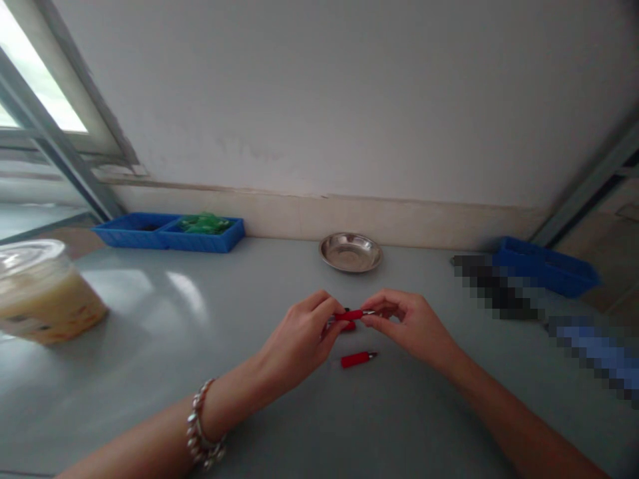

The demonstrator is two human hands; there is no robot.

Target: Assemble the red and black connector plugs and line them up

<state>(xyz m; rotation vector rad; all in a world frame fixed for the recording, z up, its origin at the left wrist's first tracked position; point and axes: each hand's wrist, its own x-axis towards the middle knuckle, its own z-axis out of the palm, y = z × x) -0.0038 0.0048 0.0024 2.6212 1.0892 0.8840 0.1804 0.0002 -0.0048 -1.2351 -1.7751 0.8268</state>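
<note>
Between my two hands is a slim red pen-like piece [349, 315] with a silvery pointed end facing right. My left hand [312, 326] pinches its red body between thumb and fingers. The thumb and fingertips of my right hand [403, 319] close around the silvery end. Just under the held piece, another small red part [349, 326] shows, partly covered by my left fingers. Nearer to me, a second red pen-like piece [355, 360] lies on the table, its dark tip toward the right.
Against the wall stands a shallow metal dish [351, 253]. A blue divided tray [200, 243] at the back left holds green pieces [206, 223]. At far left is a lidded plastic tub [47, 299]. Another blue tray [546, 266] sits at right, near blurred-out objects.
</note>
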